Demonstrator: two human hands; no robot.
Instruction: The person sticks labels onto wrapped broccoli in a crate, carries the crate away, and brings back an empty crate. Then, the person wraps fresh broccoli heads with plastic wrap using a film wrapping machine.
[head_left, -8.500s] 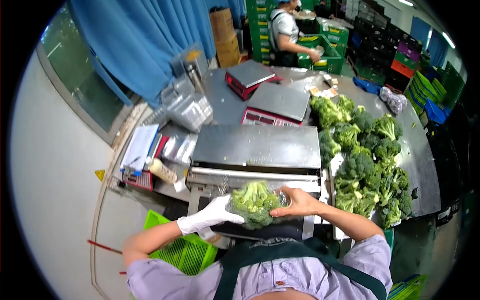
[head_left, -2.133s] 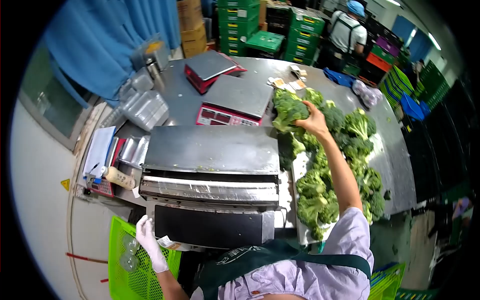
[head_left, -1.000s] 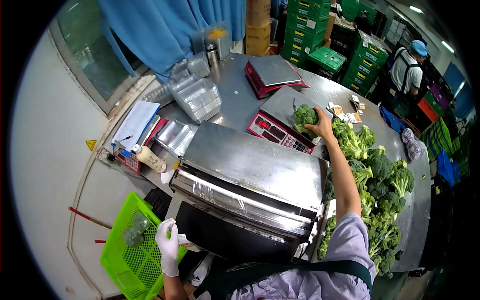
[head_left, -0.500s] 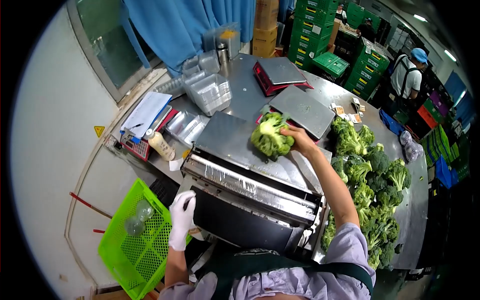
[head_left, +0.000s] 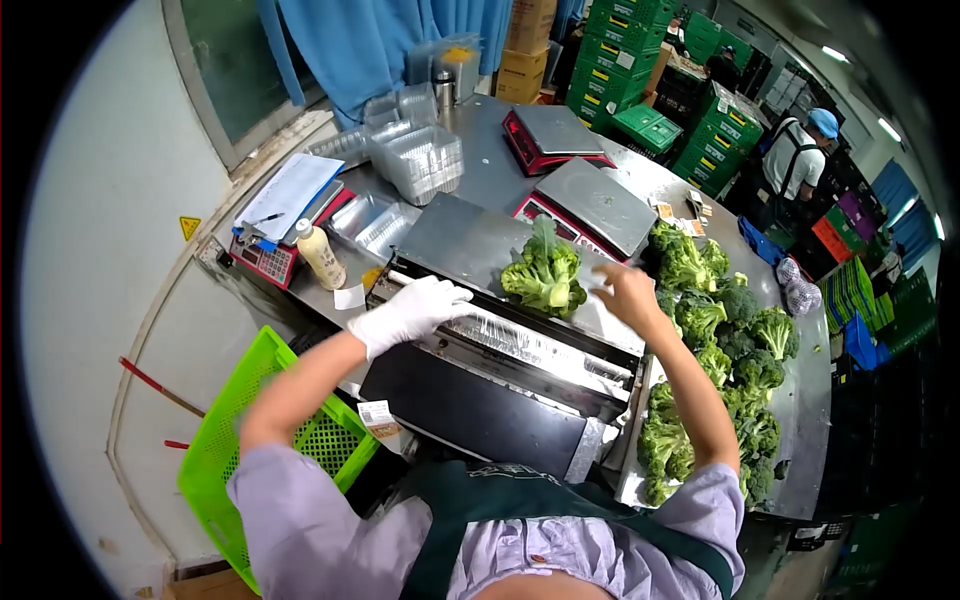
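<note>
A head of broccoli (head_left: 545, 275) lies on the metal top of the wrapping machine (head_left: 440, 245), its cut stalk toward me. My right hand (head_left: 632, 298), bare, hovers just right of it with bent fingers apart and nothing in them. My left hand (head_left: 412, 312), in a white glove, reaches over the left part of the clear film roll (head_left: 530, 350). Its fingers are stretched out and point right at the film; whether they touch it I cannot tell. The machine's black front plate (head_left: 475, 400) lies nearest my apron.
Several broccoli heads (head_left: 735, 300) are heaped at the right. Two scales (head_left: 598, 205) stand behind the machine. Plastic trays (head_left: 420, 165), a bottle (head_left: 320, 258) and a clipboard (head_left: 290, 200) are at the left. A green crate (head_left: 215, 465) sits low left. A co-worker (head_left: 797, 160) stands far right.
My right hand has let go of the broccoli, which now rests on the metal top. My left hand has moved up and right from beside the machine to the film roll.
</note>
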